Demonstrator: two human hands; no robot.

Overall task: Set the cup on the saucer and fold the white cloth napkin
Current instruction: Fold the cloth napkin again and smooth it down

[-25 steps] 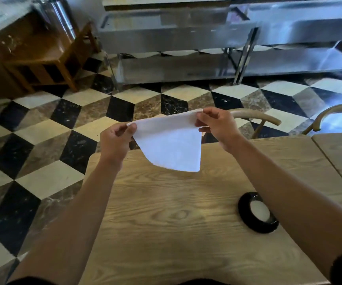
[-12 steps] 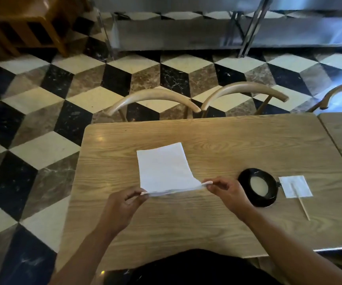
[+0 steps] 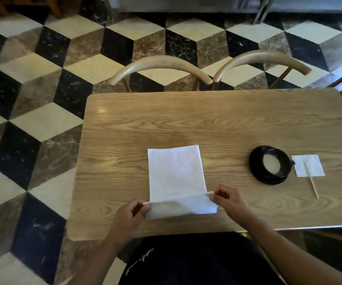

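Now, napkin: we have the white cloth napkin (image 3: 176, 173) flat near the table's (image 3: 207, 124) near edge, its near hem lifted.
Risk: we judge the fold could land skewed if 1 corner travels ahead, or the cloth could slide on the smooth wood.
Left hand (image 3: 131, 214): pinches the near-left corner.
Right hand (image 3: 227, 199): pinches the near-right corner.
Cup (image 3: 270, 163): black, on its saucer (image 3: 262, 177) toward the right edge, beside a small paper square (image 3: 308, 165) and stick (image 3: 313, 185).
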